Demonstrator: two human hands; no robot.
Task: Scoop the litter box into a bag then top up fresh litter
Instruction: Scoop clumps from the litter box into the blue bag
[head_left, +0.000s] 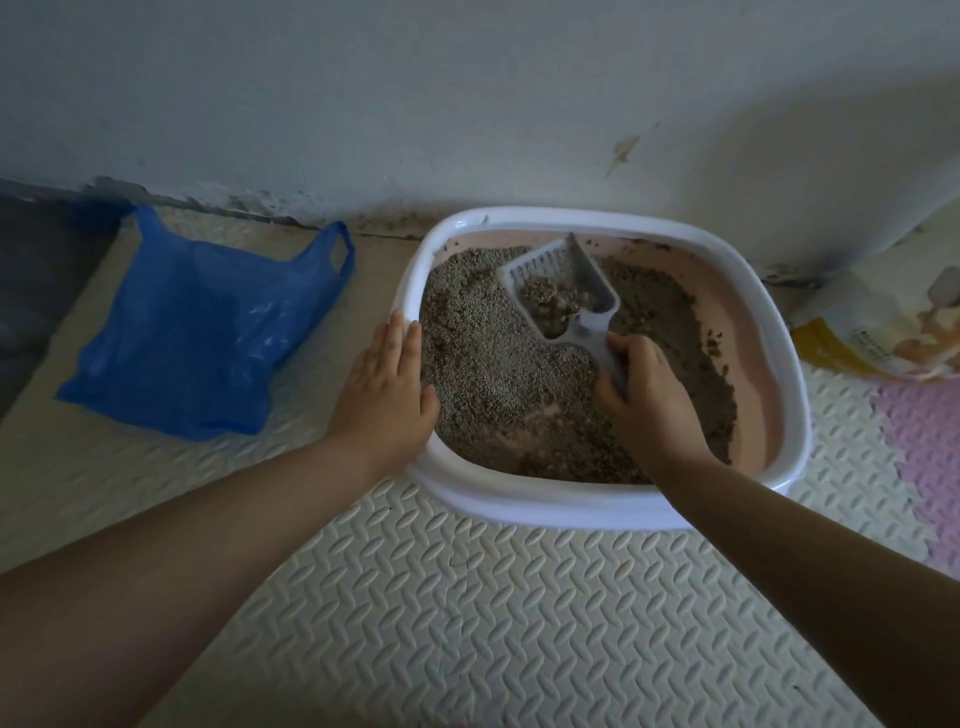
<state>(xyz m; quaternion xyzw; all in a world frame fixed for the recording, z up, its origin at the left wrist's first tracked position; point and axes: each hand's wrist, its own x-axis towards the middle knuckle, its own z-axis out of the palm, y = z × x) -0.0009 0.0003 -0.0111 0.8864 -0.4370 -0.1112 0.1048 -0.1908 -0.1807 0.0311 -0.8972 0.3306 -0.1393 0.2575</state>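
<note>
Litter box (597, 512) sits on the floor mat (467, 623); my left hand (387, 384) rests flat on its rim, my right hand (649, 395) grips the scoop (524, 270), holding clumps (553, 304). Blue bag (208, 332) lies flat, litter sack (883, 322) waits: early going, I judge.

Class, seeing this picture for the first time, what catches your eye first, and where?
The white-rimmed litter box by the wall, where the right hand grips a grey scoop loaded with clumps. The blue bag lies on the mat to its left, near the left hand resting on the rim.
</note>
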